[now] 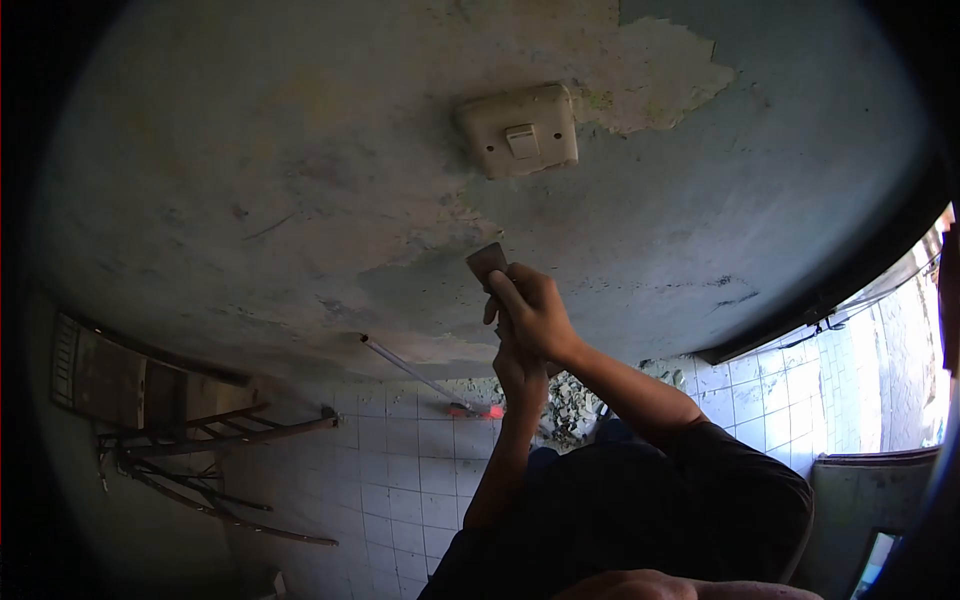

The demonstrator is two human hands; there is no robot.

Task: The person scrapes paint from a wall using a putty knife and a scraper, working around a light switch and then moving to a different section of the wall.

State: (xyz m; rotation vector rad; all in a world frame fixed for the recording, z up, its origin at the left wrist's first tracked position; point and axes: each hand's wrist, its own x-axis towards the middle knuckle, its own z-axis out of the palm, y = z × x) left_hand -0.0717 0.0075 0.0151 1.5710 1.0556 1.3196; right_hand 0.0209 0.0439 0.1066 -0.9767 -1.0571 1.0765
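Note:
A paint scraper with a flat, wide blade meets the wall below a light switch. My right hand is closed around it near the blade, thumb laid along the tool. Just below, my left hand is also closed, apparently on the handle, which the fingers mostly hide. Around the blade the paint is patchy: pale bare areas lie to the left, and blue-green paint continues to the right. A ragged peeled patch shows at the upper right of the switch.
Paint flakes are heaped on the tiled floor by my body. A long-handled tool with a red end leans at the wall. Wooden furniture or a ladder stands left; a bright opening is at right.

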